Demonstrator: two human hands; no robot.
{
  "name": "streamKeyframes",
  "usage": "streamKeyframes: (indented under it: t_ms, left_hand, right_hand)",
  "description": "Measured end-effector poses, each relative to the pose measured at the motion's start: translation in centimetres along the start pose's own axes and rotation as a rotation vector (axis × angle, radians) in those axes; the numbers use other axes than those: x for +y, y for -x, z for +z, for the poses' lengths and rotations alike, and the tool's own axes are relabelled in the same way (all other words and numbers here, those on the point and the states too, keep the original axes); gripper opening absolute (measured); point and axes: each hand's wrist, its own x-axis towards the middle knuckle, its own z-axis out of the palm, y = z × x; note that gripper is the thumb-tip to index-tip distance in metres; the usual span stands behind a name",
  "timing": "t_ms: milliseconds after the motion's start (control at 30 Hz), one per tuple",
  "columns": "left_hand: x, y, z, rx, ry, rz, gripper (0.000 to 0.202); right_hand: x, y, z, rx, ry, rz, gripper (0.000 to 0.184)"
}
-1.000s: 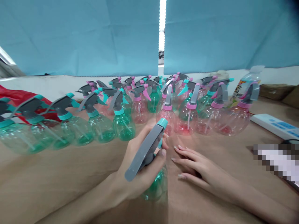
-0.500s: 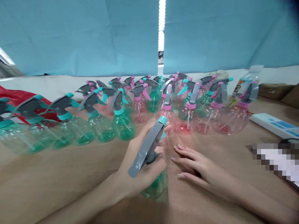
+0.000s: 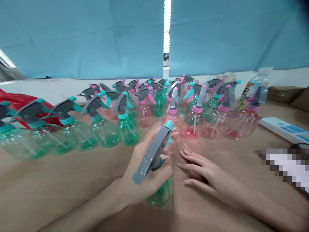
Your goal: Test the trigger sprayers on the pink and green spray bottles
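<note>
- Lower middle of the frame: the left hand (image 3: pixel 151 182) is curled round the neck of the held bottle (image 3: pixel 160 194), fingers reaching toward its trigger; the grip seems meant to steady it upright and keep the trigger in reach.
- The held bottle's clear green body shows below the hand; whether liquid is inside, I cannot tell.
- Lower right: the right hand (image 3: pixel 205 174) holds nothing, its fingers stretched out and slightly apart on the tabletop (image 3: pixel 79 187), apparently just resting.
- Middle left: green bottles (image 3: pixel 128 133) stand in a slanting row, each capped by a sprayer; thin straws (image 3: pixel 131 130) run down inside. The deeper colour at their bases may be only plastic.
- Middle right: pink bottles (image 3: pixel 193 129) line up likewise, perhaps sorted by colour.
- Farther back, centre: both colours mix, crowded together.
- Right, behind the pink ones: a labelled drink bottle (image 3: pixel 259 79), contents unclear.
</note>
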Motion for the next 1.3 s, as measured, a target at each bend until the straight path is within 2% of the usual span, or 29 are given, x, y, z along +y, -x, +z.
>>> streamKeyframes:
  t_ms: [167, 333, 833, 1100, 1300]
  left_hand:
    - [0.21, -0.03, 0.03, 0.014, -0.048, -0.044, 0.053]
    - [0.18, 0.08, 0.07, -0.01, -0.015, -0.022, 0.051]
    - [0.16, 0.03, -0.26, 0.007, -0.101, 0.012, 0.047]
    - [0.51, -0.19, -0.5, 0.027, -0.181, 0.097, 0.035]
    - [0.33, 0.09, -0.46, 0.026, -0.161, 0.02, 0.023]
  right_hand:
    - [0.18, 0.56, -0.39, -0.034, 0.037, 0.016, 0.05]
    - [0.35, 0.79, -0.49, -0.085, 0.102, 0.035, 0.047]
    - [0.16, 0.62, -0.62, -0.08, 0.096, 0.017, 0.046]
    - [0.2, 0.61, -0.66, -0.07, 0.066, 0.016, 0.045]
    - [0.11, 0.66, -0.69, -0.055, 0.05, 0.018, 0.045]
